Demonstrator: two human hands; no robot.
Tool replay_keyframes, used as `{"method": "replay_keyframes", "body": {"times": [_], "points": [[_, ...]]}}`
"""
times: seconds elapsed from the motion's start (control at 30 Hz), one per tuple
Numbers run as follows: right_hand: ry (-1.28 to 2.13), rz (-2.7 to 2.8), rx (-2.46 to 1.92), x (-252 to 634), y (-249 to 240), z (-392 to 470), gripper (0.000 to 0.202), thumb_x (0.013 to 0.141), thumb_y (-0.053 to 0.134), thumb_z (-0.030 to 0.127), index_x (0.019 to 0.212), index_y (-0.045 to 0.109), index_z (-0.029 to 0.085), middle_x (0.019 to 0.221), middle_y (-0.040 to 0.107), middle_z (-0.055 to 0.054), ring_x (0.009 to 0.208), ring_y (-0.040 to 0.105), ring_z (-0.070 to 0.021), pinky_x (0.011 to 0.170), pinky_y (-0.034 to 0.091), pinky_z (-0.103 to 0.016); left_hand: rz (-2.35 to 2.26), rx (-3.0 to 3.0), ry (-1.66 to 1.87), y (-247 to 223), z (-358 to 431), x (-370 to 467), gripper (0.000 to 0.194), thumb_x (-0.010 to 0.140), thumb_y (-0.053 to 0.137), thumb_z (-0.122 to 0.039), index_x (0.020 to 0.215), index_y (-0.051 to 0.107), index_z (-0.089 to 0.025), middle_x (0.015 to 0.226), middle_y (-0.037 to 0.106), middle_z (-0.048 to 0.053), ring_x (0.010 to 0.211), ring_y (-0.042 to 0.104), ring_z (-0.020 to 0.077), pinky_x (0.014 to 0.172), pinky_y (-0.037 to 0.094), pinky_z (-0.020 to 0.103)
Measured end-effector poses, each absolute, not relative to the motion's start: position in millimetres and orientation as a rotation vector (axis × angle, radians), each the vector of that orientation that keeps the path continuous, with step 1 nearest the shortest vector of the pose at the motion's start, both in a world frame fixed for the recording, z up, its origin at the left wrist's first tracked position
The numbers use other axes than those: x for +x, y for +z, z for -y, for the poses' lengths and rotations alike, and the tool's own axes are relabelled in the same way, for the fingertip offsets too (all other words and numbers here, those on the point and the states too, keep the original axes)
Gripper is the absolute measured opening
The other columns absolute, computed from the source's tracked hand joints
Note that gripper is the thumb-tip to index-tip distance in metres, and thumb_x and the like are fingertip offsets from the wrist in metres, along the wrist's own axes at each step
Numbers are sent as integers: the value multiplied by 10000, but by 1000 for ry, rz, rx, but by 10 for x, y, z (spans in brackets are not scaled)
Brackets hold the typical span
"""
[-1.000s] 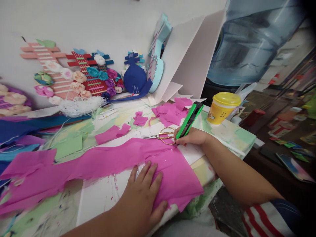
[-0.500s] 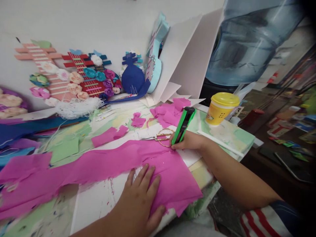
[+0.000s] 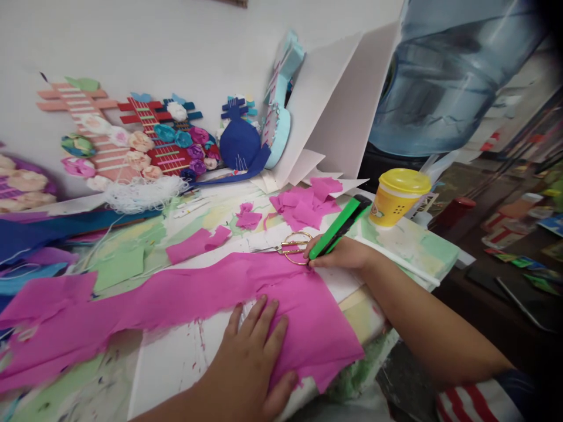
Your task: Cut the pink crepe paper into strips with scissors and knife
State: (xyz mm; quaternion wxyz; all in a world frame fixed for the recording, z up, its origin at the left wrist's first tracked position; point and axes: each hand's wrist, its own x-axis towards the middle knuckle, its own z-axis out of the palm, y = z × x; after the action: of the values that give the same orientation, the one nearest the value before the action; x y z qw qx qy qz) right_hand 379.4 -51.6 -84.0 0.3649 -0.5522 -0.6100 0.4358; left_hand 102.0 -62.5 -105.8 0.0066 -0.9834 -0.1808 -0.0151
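Note:
A long strip of pink paper [image 3: 185, 296] lies across a white board [image 3: 165, 366] on the table. My left hand [image 3: 250, 357] rests flat on the paper's right part and the board, its fingers spread. At the paper's upper edge, my right hand [image 3: 336, 252] is closed around a green and black cutter [image 3: 336, 228], its lower end at the paper. Gold-handled scissors [image 3: 297, 247] lie just left of that hand, partly behind it. Whether a blade is out of the cutter cannot be seen.
Pink scraps [image 3: 303, 205] lie behind the scissors. A yellow lidded cup [image 3: 391, 205] stands at the right, near a large water bottle [image 3: 440, 88]. Decorated paper instruments [image 3: 240, 140] and white boards [image 3: 325, 105] lean along the wall.
The cutter in my right hand has tilted over to the right, its upper end lower than before. My left hand stays flat on the paper. The whole view has shifted slightly.

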Motion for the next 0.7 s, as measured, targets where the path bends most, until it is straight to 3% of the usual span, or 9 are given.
{"method": "replay_keyframes", "body": {"times": [0.1, 0.23, 0.33, 0.47, 0.53, 0.63, 0.7], "points": [[1072, 1510, -1445, 3742, -836, 538, 325, 595, 686, 350, 833, 606, 144, 733, 613, -29, 671, 557, -133, 621, 453, -253, 580, -3067, -69, -980, 663, 1020, 573, 818, 348, -533, 1253, 427, -168, 1319, 363, 162, 1226, 270, 349, 975, 169, 561], [799, 1357, -1403, 3492, -745, 587, 451, 697, 569, 466, 1033, 569, 166, 659, 587, -16, 502, 490, -98, 508, 417, -245, 434, -3107, -171, -866, 692, 1006, 576, 833, 331, -525, 1273, 398, -159, 1336, 332, 162, 1249, 215, 345, 996, 183, 510], [939, 1442, -1279, 3192, -618, 548, 480, 720, 558, 426, 1152, 502, 225, 733, 594, -13, 561, 531, -103, 564, 434, -238, 451, -3155, -133, -760, 741, 1005, 610, 832, 307, -548, 1251, 422, -120, 1305, 376, 165, 1234, 252, 337, 1004, 208, 456], [1264, 1582, -1169, 2858, -545, 318, 329, 787, 453, 395, 1065, 543, 242, 963, 598, -24, 865, 570, -128, 770, 433, -234, 439, -3198, -32, -632, 810, 1071, 583, 832, 332, -508, 1199, 457, -73, 1213, 469, 163, 1143, 383, 302, 969, 282, 398], [1135, 1765, -1242, 2780, -602, 168, 304, 804, 418, 370, 1034, 550, 223, 987, 596, -17, 842, 564, -119, 780, 426, -237, 394, -3184, -40, -616, 792, 1140, 580, 815, 364, -508, 1175, 467, -65, 1161, 498, 168, 1076, 433, 298, 928, 322, 396], [915, 1961, -1365, 2755, -754, -17, 323, 825, 380, 376, 1025, 558, 196, 861, 621, -13, 728, 558, -127, 740, 423, -267, 359, -3148, -34, -687, 703, 1245, 607, 793, 385, -533, 1167, 464, -62, 1086, 535, 174, 991, 482, 298, 877, 351, 392], [854, 2030, -1386, 2773, -847, -94, 313, 831, 385, 369, 1000, 576, 188, 835, 622, -19, 726, 552, -140, 751, 409, -282, 317, -3147, 0, -774, 649, 1281, 672, 799, 357, -556, 1241, 389, -51, 1136, 510, 197, 1049, 453, 316, 909, 315, 407]]}}
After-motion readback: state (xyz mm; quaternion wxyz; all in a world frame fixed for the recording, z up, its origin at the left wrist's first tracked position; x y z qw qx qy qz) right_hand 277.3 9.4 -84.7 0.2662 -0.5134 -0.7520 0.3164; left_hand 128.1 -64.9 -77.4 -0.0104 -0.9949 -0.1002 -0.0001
